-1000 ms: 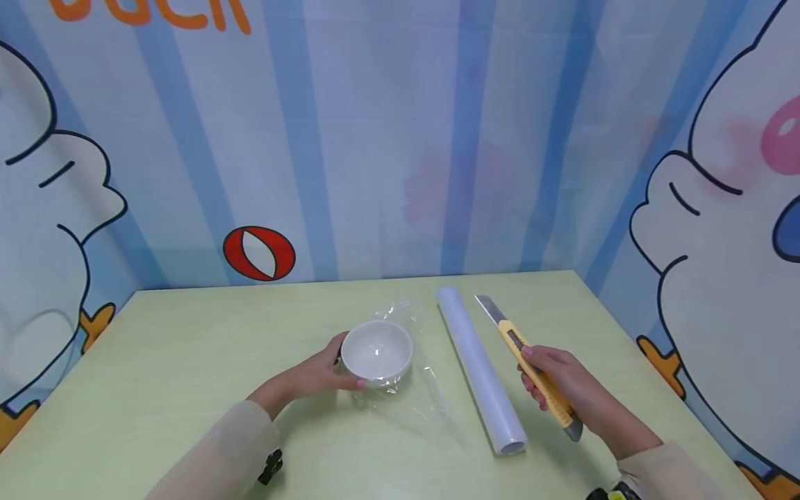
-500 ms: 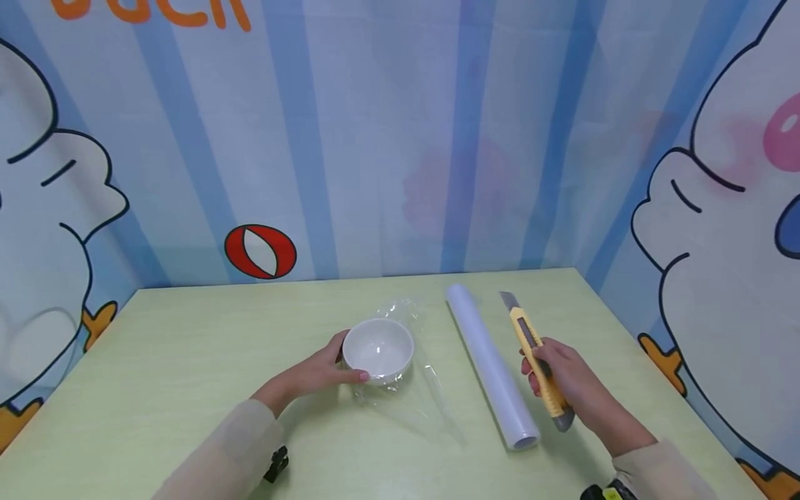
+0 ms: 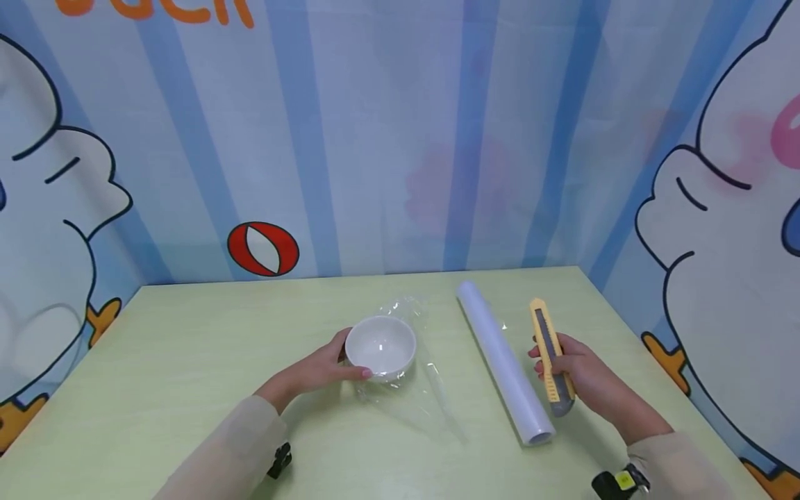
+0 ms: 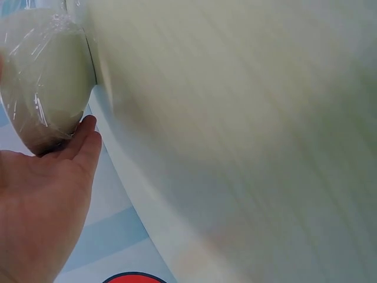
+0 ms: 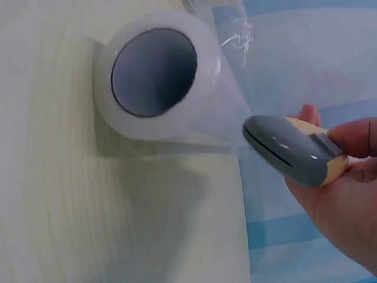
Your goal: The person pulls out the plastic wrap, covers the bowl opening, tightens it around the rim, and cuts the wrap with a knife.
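My left hand (image 3: 312,373) grips the near-left side of a white bowl (image 3: 381,345), thumb at the front of it. Clear plastic film (image 3: 431,403) clings to the bowl's outside and spreads loose towards the right. Seen in the left wrist view, the film wraps the bowl's underside (image 4: 50,82) in creases. A yellow and grey utility knife (image 3: 544,340) is held in my right hand (image 3: 587,378), with no blade showing. The right wrist view has the thumb on the knife's grey slider (image 5: 327,143). Left of that hand lies a long roll of plastic film (image 3: 506,364).
Everything is on a pale wooden table (image 3: 206,333). Behind it hangs a blue striped cloth (image 3: 387,139) with cartoon prints. The film roll lies lengthwise between the bowl and my right hand.
The knife's blade has slid back into its handle, and my right hand has turned the knife more upright and shifted slightly right. The film roll has moved a little rightward. My left hand keeps its grip.
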`<state>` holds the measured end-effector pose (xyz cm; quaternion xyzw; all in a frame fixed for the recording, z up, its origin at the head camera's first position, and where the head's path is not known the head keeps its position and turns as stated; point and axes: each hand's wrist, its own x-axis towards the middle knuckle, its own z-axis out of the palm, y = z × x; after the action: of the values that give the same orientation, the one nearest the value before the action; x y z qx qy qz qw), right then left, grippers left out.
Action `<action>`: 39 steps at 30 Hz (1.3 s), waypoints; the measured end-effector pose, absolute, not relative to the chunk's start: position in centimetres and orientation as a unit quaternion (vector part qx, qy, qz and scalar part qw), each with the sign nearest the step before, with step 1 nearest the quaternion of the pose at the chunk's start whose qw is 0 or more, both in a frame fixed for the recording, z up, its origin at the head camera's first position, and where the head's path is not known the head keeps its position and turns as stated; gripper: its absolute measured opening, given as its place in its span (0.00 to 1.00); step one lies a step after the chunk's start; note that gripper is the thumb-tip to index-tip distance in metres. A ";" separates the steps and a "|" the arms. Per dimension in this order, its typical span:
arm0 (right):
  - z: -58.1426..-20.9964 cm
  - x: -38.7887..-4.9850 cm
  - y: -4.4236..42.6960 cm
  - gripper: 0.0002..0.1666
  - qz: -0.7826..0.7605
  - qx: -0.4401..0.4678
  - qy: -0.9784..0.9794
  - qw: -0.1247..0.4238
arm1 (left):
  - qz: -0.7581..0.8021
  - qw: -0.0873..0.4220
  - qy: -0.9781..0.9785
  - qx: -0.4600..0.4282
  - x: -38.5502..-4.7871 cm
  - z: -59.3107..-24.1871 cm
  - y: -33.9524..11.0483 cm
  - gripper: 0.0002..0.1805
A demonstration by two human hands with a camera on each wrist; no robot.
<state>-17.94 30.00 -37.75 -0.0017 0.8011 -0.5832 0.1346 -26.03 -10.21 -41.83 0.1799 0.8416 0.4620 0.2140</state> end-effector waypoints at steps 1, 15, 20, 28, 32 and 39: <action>-37.8 -18.1 30.2 0.35 -0.581 -0.003 0.802 0.138 | 0.463 0.214 0.841 0.180 -26.1 -41.9 -10.2 0.50; -39.5 -20.4 32.7 0.36 -0.514 0.055 0.843 0.149 | 0.469 0.211 0.841 0.170 -26.3 -42.4 -10.3 0.49; -40.6 -21.5 32.8 0.33 -0.473 0.089 0.866 0.132 | 0.464 0.208 0.844 0.171 -26.2 -42.3 -10.3 0.50; -41.2 -22.1 31.7 0.22 -0.400 0.117 0.903 0.102 | 0.461 0.211 0.845 0.170 -26.1 -42.2 -10.4 0.49; -41.3 -22.2 31.2 0.18 -0.354 0.118 0.923 0.095 | 0.462 0.212 0.844 0.173 -26.1 -42.3 -10.4 0.50; -41.4 -22.6 31.0 0.17 -0.319 0.117 0.936 0.093 | 0.467 0.210 0.840 0.181 -26.3 -42.3 -10.3 0.49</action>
<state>-22.59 31.00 -41.44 0.1166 0.9360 -0.3191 0.0927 -26.29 -10.31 -42.25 0.1810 0.8398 0.4667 0.2101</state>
